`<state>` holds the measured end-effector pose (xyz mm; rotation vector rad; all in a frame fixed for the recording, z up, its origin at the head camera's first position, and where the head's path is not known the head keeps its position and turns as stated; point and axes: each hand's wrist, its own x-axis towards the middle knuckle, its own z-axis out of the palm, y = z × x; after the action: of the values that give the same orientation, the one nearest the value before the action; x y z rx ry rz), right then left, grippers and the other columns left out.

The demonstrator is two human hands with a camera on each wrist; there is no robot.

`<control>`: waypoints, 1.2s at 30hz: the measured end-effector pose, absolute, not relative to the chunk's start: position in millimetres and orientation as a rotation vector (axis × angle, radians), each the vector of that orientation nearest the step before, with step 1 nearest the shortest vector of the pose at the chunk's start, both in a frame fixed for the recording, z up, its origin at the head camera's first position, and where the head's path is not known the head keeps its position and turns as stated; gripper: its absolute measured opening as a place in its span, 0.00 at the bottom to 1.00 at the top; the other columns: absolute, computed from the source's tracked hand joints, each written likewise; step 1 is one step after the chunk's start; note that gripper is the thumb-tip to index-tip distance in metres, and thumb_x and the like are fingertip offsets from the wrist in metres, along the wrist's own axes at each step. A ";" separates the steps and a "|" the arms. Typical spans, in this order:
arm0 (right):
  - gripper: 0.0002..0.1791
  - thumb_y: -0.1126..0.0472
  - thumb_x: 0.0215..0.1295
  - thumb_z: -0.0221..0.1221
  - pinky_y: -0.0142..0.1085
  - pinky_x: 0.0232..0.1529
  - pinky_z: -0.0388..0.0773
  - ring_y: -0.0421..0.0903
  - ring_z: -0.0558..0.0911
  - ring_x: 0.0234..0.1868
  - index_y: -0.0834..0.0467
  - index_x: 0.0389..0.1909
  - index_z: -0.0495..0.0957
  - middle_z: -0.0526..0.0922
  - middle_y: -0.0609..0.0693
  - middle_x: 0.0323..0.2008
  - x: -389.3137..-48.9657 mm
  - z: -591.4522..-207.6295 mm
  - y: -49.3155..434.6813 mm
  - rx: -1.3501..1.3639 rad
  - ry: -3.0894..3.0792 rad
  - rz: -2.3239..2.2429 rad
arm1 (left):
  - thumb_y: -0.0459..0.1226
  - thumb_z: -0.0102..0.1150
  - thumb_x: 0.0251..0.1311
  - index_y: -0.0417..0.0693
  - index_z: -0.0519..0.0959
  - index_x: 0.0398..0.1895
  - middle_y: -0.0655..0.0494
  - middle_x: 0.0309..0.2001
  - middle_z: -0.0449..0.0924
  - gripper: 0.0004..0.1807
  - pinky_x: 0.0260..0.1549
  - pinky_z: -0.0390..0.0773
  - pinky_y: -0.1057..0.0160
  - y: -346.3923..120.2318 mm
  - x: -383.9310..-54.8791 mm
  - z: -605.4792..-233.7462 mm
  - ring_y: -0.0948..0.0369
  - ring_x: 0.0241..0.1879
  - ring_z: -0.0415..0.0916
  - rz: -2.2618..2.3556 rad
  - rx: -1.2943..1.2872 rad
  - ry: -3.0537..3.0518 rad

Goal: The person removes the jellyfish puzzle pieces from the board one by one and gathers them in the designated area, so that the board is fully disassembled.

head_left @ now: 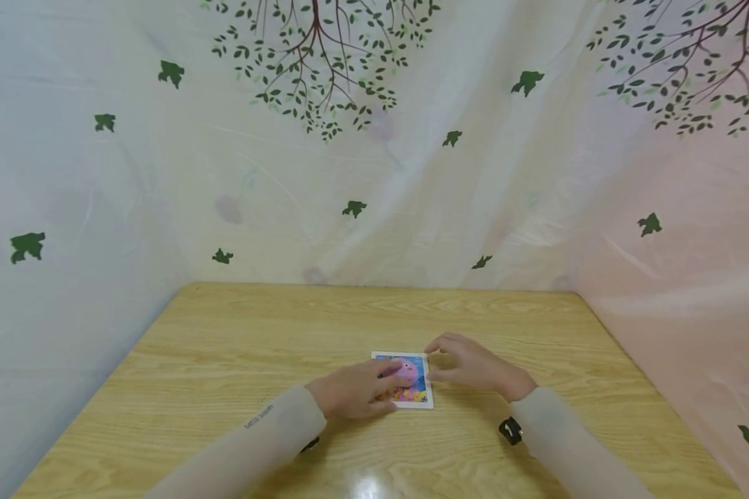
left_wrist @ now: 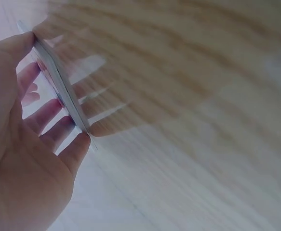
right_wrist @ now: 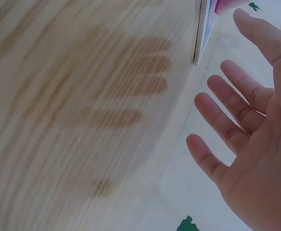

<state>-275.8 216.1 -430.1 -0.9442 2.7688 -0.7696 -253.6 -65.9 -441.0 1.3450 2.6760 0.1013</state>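
Observation:
A small square picture card (head_left: 419, 400) with a white border lies on the wooden table; its print shows a pink sea creature on blue with yellow and orange below. In the left wrist view the card (left_wrist: 58, 79) is seen edge-on as a thin stack with a dark line between layers. My left hand (head_left: 358, 389) rests over its left part, fingers spread across the picture and hiding some of it. Just right of the card hovers my right hand (head_left: 477, 364), holding nothing. In the right wrist view that hand's fingers (right_wrist: 222, 120) are spread, apart from the card (right_wrist: 204, 31).
The wooden table (head_left: 256, 326) stretches around the card. Pale fabric walls (head_left: 287, 208) with green leaf and branch prints stand behind it and at both sides. A dark band (head_left: 510, 430) is worn at the right wrist.

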 end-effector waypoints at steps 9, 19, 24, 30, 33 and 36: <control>0.22 0.51 0.67 0.68 0.55 0.61 0.75 0.55 0.78 0.58 0.61 0.55 0.80 0.80 0.54 0.54 -279.9 -427.7 202.0 -0.906 2.756 -0.733 | 0.53 0.51 0.76 0.62 0.64 0.79 0.50 0.78 0.58 0.30 0.69 0.68 0.50 -66.0 -255.1 -439.9 0.50 0.75 0.59 0.137 1.351 2.660; 0.17 0.53 0.65 0.70 0.52 0.55 0.77 0.51 0.78 0.51 0.58 0.49 0.81 0.81 0.51 0.49 -282.3 -426.7 195.6 -0.924 2.778 -0.638 | 0.51 0.52 0.76 0.62 0.65 0.78 0.49 0.78 0.59 0.29 0.70 0.67 0.49 -65.8 -254.8 -438.4 0.49 0.75 0.60 0.174 1.357 2.635; 0.17 0.53 0.64 0.71 0.49 0.52 0.77 0.48 0.78 0.48 0.56 0.48 0.82 0.81 0.49 0.47 -282.1 -425.1 191.9 -0.894 2.798 -0.576 | 0.52 0.53 0.76 0.63 0.65 0.77 0.49 0.78 0.59 0.29 0.69 0.68 0.49 -66.0 -253.7 -437.2 0.49 0.74 0.61 0.183 1.335 2.629; 0.17 0.54 0.63 0.72 0.47 0.52 0.77 0.47 0.77 0.47 0.58 0.48 0.81 0.79 0.50 0.46 -285.5 -424.4 190.9 -0.851 2.758 -0.637 | 0.51 0.53 0.76 0.61 0.65 0.78 0.49 0.78 0.59 0.29 0.69 0.68 0.49 -65.6 -253.0 -434.1 0.49 0.74 0.61 0.188 1.334 2.629; 0.18 0.57 0.64 0.71 0.45 0.53 0.77 0.47 0.76 0.46 0.61 0.48 0.79 0.78 0.51 0.46 -289.9 -426.1 191.6 -0.862 2.690 -0.731 | 0.50 0.53 0.76 0.59 0.65 0.78 0.48 0.78 0.59 0.30 0.69 0.68 0.49 -65.5 -252.5 -432.7 0.49 0.74 0.61 0.193 1.327 2.628; 0.18 0.59 0.64 0.70 0.41 0.52 0.76 0.46 0.75 0.46 0.64 0.48 0.77 0.78 0.52 0.44 -295.3 -428.8 193.2 -0.883 2.621 -0.793 | 0.50 0.54 0.76 0.58 0.65 0.78 0.48 0.78 0.59 0.30 0.69 0.68 0.50 -65.4 -252.1 -432.3 0.49 0.74 0.61 0.179 1.332 2.632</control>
<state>-295.3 193.2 -428.8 -0.8826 2.6210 -0.7930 -252.1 -65.4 -432.3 1.3321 2.6321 0.1786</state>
